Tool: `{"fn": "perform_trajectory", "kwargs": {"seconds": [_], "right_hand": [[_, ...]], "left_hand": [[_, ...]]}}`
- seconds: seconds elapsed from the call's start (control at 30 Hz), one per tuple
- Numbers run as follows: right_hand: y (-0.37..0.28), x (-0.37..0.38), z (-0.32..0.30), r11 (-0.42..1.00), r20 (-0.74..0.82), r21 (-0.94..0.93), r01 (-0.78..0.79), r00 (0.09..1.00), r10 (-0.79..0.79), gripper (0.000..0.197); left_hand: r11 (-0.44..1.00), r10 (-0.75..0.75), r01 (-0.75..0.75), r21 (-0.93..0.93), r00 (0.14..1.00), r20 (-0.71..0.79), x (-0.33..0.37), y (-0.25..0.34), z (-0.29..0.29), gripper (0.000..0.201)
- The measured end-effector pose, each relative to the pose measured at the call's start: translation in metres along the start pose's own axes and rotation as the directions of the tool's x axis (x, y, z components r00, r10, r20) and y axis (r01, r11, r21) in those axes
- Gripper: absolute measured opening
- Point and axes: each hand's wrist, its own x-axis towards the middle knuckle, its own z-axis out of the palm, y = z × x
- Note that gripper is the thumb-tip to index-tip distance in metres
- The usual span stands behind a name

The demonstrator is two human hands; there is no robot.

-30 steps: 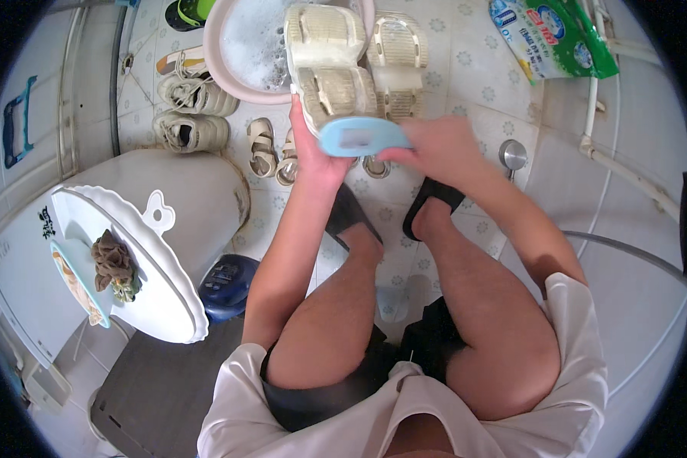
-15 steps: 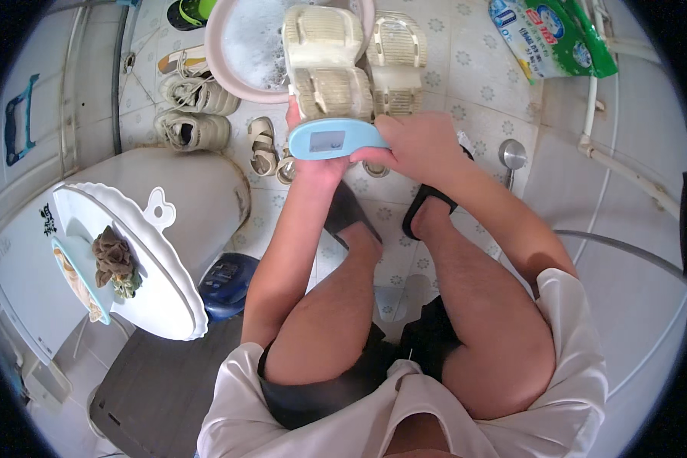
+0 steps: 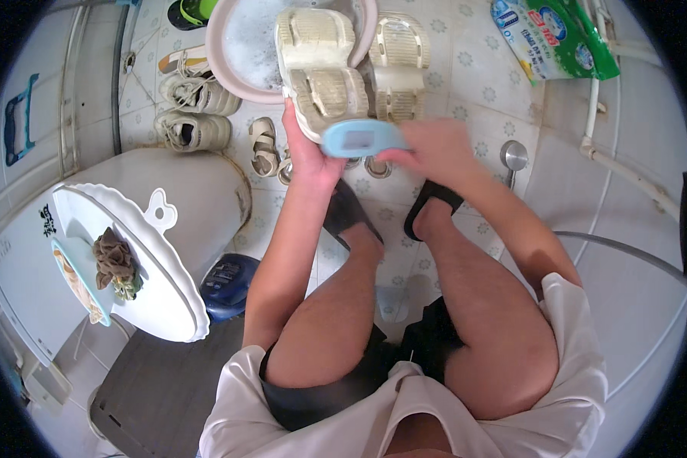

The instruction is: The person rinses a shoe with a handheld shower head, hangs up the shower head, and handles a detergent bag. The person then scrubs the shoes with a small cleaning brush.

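Note:
My left hand (image 3: 308, 155) grips the heel end of a cream shoe (image 3: 318, 37), its ridged, yellowed sole turned up. A light-blue scrubbing brush (image 3: 385, 136) is in my closed right hand (image 3: 439, 149), which is slightly blurred. The brush head lies over the shoe's near end; its bristles are hidden from above. Just right of the held shoe, the matching shoe (image 3: 401, 49) rests sole up. Behind both is a pink basin (image 3: 214, 57) of sudsy water, partly covered by the held shoe.
Left of the basin stand beige sneakers (image 3: 195, 131) and small strappy sandals (image 3: 263, 145). A green detergent bag (image 3: 561, 38) leans at the far right, with a metal ladle-like utensil (image 3: 514, 155) nearer. A white scalloped tray (image 3: 156, 301) holding hair ties (image 3: 114, 258) sits at left.
The brush and my right hand have moved right across the shoe's near end. The held shoe has shifted slightly left, and more of its sole shows.

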Motion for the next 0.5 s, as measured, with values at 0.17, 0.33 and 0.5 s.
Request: {"fn": "perform_trajectory", "kwargs": {"seconds": [0.17,0.33,0.5], "right_hand": [[-0.002,-0.003,-0.010,0.997,0.052,0.032,-0.077,0.996,0.075,0.058],[-0.033,0.027,-0.008,0.994,0.175,-0.101,-0.030,0.983,0.047,0.058],[0.012,-0.006,-0.019,0.983,0.125,0.016,-0.184,0.976,0.180,0.063]], "left_hand": [[1.000,-0.023,0.023,0.000,0.999,-0.025,-0.001,-0.006,-0.009,0.062],[0.998,0.063,-0.063,-0.006,0.995,0.072,-0.002,-0.002,-0.015,0.065],[1.000,-0.021,0.021,-0.014,0.999,-0.029,0.003,-0.004,-0.011,0.064]]}}
